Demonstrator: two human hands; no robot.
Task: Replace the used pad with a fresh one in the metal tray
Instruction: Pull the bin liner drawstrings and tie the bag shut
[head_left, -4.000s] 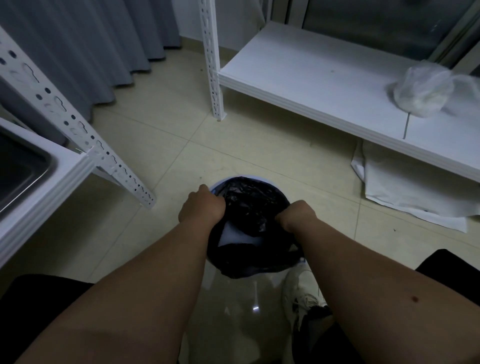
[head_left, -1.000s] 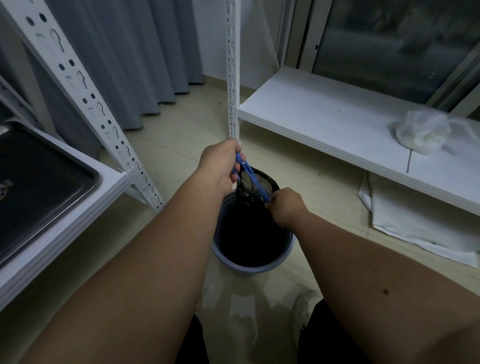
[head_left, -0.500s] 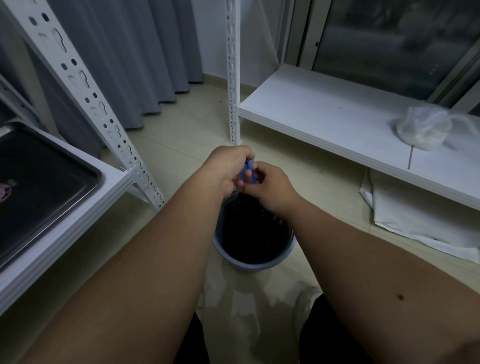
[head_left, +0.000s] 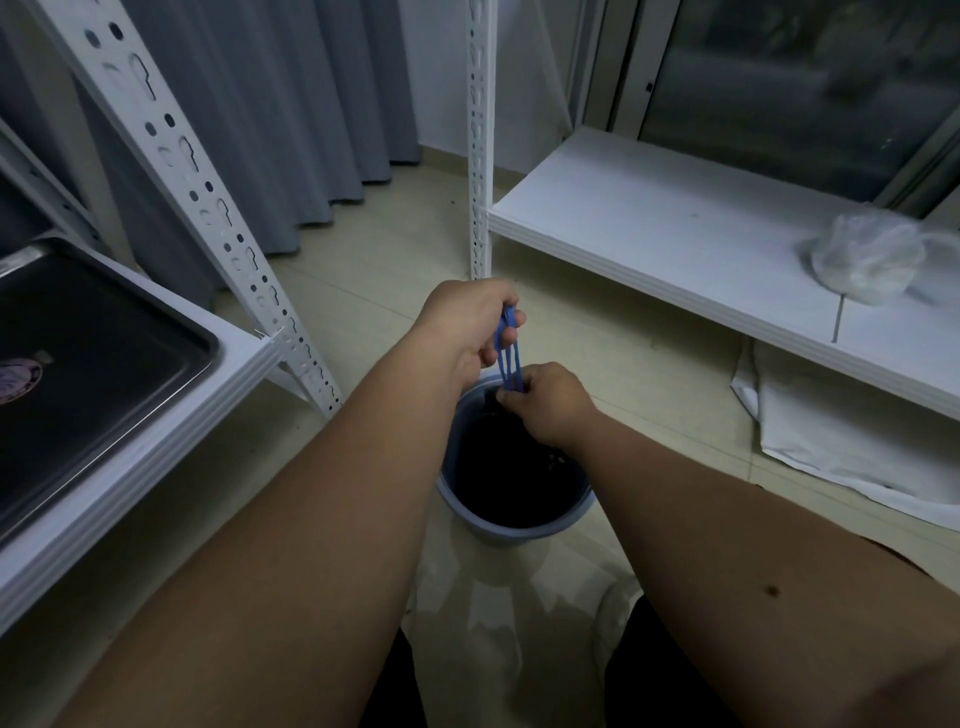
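Note:
A round grey-blue bin (head_left: 519, 527) stands on the tiled floor, lined with a black bag (head_left: 511, 467). The bag's blue drawstring (head_left: 510, 358) runs taut between my two hands above the bin. My left hand (head_left: 467, 325) grips the string's upper end. My right hand (head_left: 548, 402) pinches the string low down, at the gathered mouth of the bag. The metal tray (head_left: 93, 358) lies on the white shelf at the left; no pad shows in it. The used pad is not visible.
A slanted white perforated upright (head_left: 208, 208) and a vertical one (head_left: 480, 140) flank the bin. A low white shelf (head_left: 675, 244) at the right carries a crumpled clear plastic bag (head_left: 867, 262). White sheets (head_left: 852, 441) lie on the floor beneath it. Grey curtains hang behind.
Four seconds ago both hands were gathering the bag's rim. Since then the left hand has lifted the blue drawstring upward while the right hand slid down to the bag's mouth, drawing it closed.

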